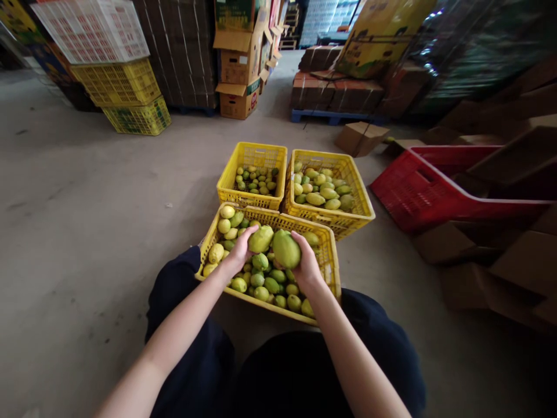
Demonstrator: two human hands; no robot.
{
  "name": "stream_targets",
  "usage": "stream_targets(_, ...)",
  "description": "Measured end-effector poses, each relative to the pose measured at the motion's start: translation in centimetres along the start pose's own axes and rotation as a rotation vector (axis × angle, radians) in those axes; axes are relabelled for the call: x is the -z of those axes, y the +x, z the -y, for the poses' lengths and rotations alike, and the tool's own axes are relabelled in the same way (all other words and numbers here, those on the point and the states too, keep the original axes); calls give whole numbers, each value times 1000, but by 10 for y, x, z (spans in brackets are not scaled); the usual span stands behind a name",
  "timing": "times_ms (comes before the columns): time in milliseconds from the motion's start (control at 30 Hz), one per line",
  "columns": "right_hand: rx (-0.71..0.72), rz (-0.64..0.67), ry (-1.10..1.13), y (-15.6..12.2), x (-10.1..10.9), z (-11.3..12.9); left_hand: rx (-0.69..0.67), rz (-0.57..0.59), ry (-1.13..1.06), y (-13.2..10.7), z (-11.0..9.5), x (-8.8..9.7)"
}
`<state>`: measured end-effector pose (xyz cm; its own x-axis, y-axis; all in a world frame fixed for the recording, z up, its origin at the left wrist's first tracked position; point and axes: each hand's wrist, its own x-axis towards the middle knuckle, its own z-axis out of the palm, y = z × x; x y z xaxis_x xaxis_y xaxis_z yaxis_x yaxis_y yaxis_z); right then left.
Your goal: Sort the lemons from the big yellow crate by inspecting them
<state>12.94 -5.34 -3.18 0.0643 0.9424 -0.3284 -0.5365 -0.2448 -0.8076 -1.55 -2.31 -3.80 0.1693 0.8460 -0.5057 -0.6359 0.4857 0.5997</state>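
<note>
I sit over a yellow crate (331,264) full of yellow-green lemons. My left hand (238,251) grips one pale green lemon (261,238) above the pile. My right hand (306,264) is closed around a larger green lemon (286,248) right beside it, the two fruits nearly touching. Beyond this crate stand two more yellow crates: the far left crate (252,199) holds small lemons, the far right crate (363,203) holds bigger ones.
A red crate (418,191) lies tipped at the right among flattened cardboard boxes (517,261). Stacked yellow and white crates (117,81) stand at the back left. Cardboard cartons (237,69) and a loaded blue pallet (335,93) line the back. Bare concrete floor (87,220) spreads left.
</note>
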Motion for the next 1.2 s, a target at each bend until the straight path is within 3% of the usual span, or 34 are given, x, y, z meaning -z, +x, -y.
stream_targets(167, -135, -114, 158, -4, -7, 14, 97, 37, 26, 4, -7, 4)
stream_targets(367, -252, -127, 228, -2, -5, 18, 139, 80, 17, -6, -15, -2)
stream_targets(600, -216, -1, 302, -2, -5, 11, 89, 54, 67, -12, -13, -5)
stream_targets(733, -187, -42, 334, -4, -7, 12, 134, 66, -52, -8, -12, -2)
stream_targets(933, -278, -182, 397, -2, -9, 9, 131, 69, -130, -1, -8, -1)
stream_targets(1067, -263, -166, 418, 1, -10, 5, 158, 75, -259, -3, -11, -6)
stream_targets(1200, -257, -156, 407, 0, -10, 5, 152, 4, -316, -10, -18, -11)
